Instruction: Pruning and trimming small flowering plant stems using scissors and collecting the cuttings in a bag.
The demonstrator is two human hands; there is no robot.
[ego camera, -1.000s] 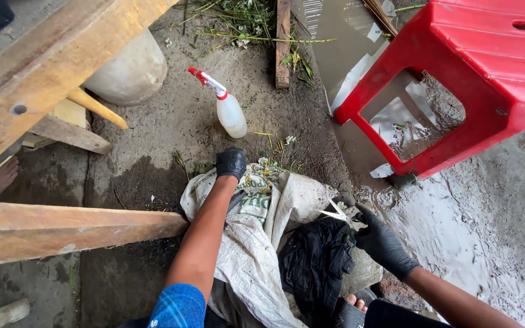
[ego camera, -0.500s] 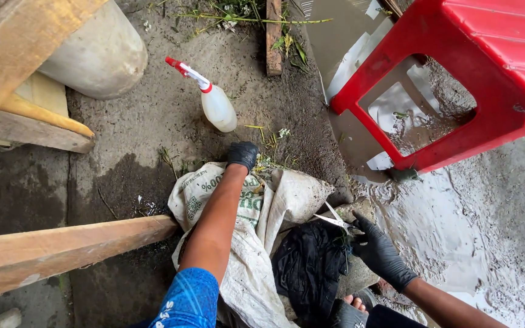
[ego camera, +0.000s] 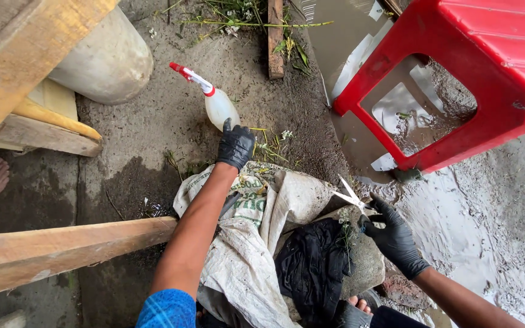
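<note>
1. Left hand (ego camera: 236, 146): gloved, fingers half curled, reaching at the spray bottle (ego camera: 216, 103); I judge it touching the base, not gripping.
2. Bottle lies on the wet ground beside the sack's (ego camera: 244, 255) far edge; a push could roll it off.
3. Right hand (ego camera: 393, 234): closed on scissors (ego camera: 350, 197), blades open; they could snag the sack or black cloth (ego camera: 311, 267).

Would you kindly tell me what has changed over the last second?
The left hand has reached forward from the sack and now touches the base of the spray bottle; a firm grasp cannot be told. The right hand keeps holding the scissors open beside the black cloth. The red stool stays put.
</note>
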